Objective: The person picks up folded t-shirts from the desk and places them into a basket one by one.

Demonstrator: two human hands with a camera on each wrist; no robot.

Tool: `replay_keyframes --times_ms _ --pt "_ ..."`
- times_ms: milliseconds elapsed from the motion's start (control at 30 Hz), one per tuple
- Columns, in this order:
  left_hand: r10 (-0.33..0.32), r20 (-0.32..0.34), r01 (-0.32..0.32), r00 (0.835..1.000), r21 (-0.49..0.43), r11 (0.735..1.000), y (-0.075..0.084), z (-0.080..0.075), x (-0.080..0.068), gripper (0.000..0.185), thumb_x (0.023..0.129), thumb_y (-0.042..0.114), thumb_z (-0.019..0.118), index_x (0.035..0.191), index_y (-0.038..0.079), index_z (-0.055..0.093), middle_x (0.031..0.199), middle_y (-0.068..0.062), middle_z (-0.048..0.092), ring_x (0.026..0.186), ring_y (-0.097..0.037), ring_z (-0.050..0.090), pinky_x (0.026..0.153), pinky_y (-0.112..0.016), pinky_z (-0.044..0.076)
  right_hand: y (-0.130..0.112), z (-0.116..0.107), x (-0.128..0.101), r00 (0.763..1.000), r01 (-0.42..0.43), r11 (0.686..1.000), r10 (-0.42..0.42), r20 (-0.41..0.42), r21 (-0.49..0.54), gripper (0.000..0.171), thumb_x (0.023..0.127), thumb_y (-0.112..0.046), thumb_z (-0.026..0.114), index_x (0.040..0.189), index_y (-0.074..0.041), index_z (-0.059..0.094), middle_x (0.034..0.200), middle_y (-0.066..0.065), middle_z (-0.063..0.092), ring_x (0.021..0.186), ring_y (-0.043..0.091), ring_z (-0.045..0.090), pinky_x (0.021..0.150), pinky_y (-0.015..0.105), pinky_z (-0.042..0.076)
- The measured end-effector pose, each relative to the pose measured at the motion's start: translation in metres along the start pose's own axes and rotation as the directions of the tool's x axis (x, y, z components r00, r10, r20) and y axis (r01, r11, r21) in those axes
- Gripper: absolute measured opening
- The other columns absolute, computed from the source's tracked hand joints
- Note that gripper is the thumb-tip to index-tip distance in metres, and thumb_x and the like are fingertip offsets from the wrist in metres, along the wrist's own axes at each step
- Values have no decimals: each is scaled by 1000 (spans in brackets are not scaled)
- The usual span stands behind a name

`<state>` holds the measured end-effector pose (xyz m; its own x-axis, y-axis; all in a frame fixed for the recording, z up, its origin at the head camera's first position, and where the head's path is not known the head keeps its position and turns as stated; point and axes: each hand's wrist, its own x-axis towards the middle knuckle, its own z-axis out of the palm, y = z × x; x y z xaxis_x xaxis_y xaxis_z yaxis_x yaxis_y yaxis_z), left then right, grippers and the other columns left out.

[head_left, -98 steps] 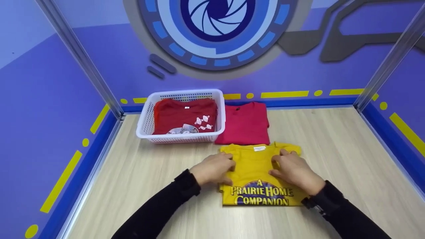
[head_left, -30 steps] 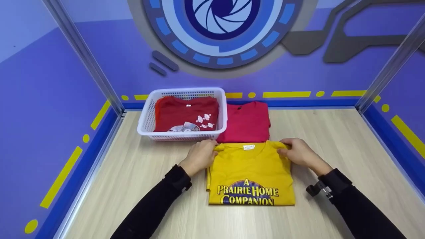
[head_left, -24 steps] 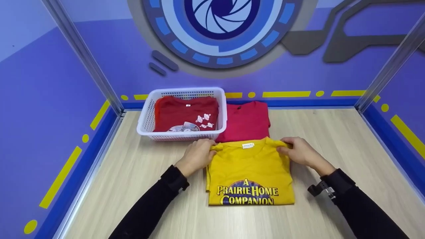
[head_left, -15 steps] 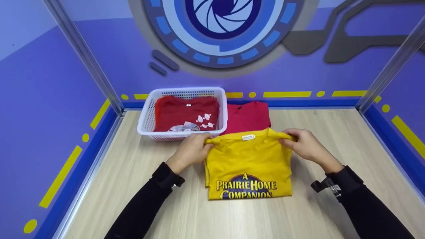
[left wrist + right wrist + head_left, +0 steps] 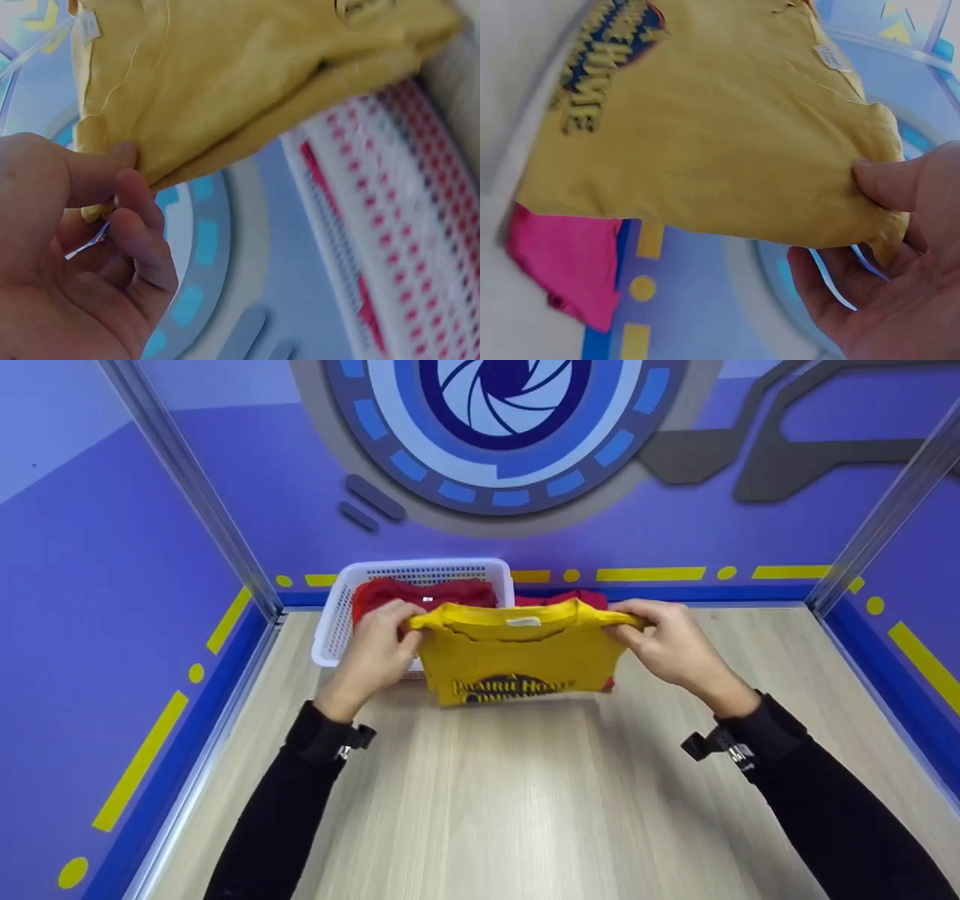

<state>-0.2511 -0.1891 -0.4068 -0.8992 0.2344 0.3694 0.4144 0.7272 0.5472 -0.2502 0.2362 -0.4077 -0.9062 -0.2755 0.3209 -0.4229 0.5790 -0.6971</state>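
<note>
Clock centred on the shirt, head view; left hand (image 5: 373, 649) pinches, thumb to fingers, the 10 o'clock corner of a folded yellow cloth T-shirt with dark printed lettering (image 5: 525, 656); right hand (image 5: 670, 645) pinches its 2 o'clock corner; shirt held up, tilted, overlapping the white perforated plastic basket (image 5: 335, 619) at 10 o'clock; dark red cloth garment (image 5: 469, 592) inside that; folded crimson cloth garment (image 5: 581, 598) at 1 o'clock, mostly hidden; pale wood-grain tabletop (image 5: 525, 810) runs to 6; blue-purple printed wall (image 5: 247, 495) at 12, metal posts (image 5: 180, 484) at 10 and 2; left wrist view adds red showing through the basket's holes; right wrist view adds a broad crimson patch past the shirt's edge, mere slivers from the head.
</note>
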Motion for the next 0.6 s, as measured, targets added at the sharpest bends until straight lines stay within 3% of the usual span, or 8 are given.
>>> replay_keyframes --times_ms 67,200,333,600 --pt "-12 -26 12 1000 0 1000 -2 -15 2 19 103 4 70 120 2 78 108 -13 73 93 -28 64 82 -38 55 -9 6 9 1000 28 999 -28 -6 21 17 107 -19 75 121 -13 82 109 7 83 83 19 73 69 17 57" --pt "-31 -85 33 996 27 999 -9 -45 8 21 103 3 68 121 -1 77 116 -17 73 99 -32 66 86 -42 58 -26 21 33 999 48 997 -48 -3 61 21 108 -23 74 122 -10 82 106 12 81 71 21 65 60 19 53" --pt "-39 -137 54 990 105 993 -25 -69 15 21 103 6 68 119 -3 77 119 -20 75 104 -40 70 93 -52 59 -40 41 65 999 32 996 -35 31 86 24 108 -26 73 124 -10 82 106 11 79 76 21 61 64 21 52" --pt "-181 -118 200 976 183 963 -67 -94 23 23 107 10 62 124 0 75 122 -22 72 104 -40 64 90 -52 51 -56 85 123 989 -38 997 28 146 61 23 109 -25 70 123 -11 81 109 8 79 82 21 64 69 29 56"
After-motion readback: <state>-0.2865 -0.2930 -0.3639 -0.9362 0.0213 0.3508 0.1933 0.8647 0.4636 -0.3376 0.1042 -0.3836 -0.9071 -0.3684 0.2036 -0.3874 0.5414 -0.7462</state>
